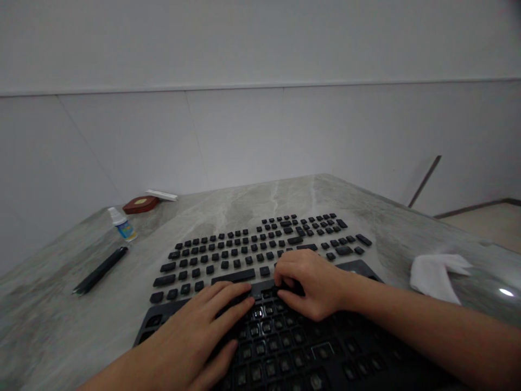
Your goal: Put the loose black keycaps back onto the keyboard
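A black keyboard base (266, 327) lies at the near edge of my view, its key sockets bare. My left hand (199, 328) rests on its left half with the fingers stretched out and slightly apart. Over the top row of sockets, my right hand (307, 283) is closed in a pinch, fingertips down at the base. Whatever is between those fingertips is too dark and covered to make out. Beyond the hands, loose black keycaps are laid out in rows on the table, among them a long space bar (233, 276) close to my left fingertips.
On the left of the marble-patterned table (228, 203) are a spray bottle (122, 224), a long black object (101, 270) and a reddish-brown box (140, 204) beside a white strip (161, 195). A white cloth (435, 274) lies right, beyond my forearm. A wall stands behind.
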A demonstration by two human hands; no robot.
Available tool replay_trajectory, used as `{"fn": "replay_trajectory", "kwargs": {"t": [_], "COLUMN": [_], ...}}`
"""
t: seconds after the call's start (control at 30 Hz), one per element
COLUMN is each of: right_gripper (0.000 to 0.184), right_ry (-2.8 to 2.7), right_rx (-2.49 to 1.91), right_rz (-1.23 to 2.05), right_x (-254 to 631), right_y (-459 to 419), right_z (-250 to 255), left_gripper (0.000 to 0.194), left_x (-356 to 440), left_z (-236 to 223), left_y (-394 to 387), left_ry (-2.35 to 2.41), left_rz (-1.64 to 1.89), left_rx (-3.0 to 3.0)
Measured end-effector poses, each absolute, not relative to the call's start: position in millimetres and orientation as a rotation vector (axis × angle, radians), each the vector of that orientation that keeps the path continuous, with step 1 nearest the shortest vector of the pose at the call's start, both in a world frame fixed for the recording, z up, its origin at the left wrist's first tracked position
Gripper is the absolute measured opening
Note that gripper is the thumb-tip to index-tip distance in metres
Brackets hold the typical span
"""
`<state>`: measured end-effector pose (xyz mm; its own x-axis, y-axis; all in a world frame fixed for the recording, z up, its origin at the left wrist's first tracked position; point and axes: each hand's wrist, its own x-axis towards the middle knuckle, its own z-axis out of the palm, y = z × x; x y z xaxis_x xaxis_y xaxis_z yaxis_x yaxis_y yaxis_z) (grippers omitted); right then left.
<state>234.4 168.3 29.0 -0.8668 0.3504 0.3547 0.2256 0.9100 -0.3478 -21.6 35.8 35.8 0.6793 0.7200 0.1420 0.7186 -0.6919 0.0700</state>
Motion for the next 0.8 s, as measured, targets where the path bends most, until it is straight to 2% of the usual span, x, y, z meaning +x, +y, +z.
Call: {"fn": "replay_trajectory", "kwargs": {"t": [0.13, 0.23, 0.4, 0.5, 0.8], "right_gripper": [0.009, 0.011, 0.010, 0.010, 0.007], "right_ry": [-2.615, -2.593, -2.589, -2.605, -2.604], "right_rx": [-0.421, -0.383, -0.403, -0.420, -0.453], "right_rz": [0.440, 0.456, 0.426, 0.437, 0.462], "right_x": [233.6, 233.3, 234.3, 234.5, 231.0], "right_y": [169.1, 170.4, 170.6, 168.9, 168.8], "right_z": [28.3, 26.4, 25.3, 27.5, 25.9], "left_gripper": [0.066, 0.064, 0.027, 0.017, 0.027], "left_x": [-13.1, 4.4, 34.3, 37.5, 28.5], "left_z": [44.6, 48.0, 30.2, 18.9, 19.2], "left_y": [38.6, 49.4, 76.1, 83.6, 78.2], "left_ry": [1.187, 1.202, 1.234, 1.197, 1.112], "left_rz": [0.232, 0.364, 0.738, 0.877, 0.895], "left_rx": [2.912, 2.864, 2.683, 2.663, 2.748]}}
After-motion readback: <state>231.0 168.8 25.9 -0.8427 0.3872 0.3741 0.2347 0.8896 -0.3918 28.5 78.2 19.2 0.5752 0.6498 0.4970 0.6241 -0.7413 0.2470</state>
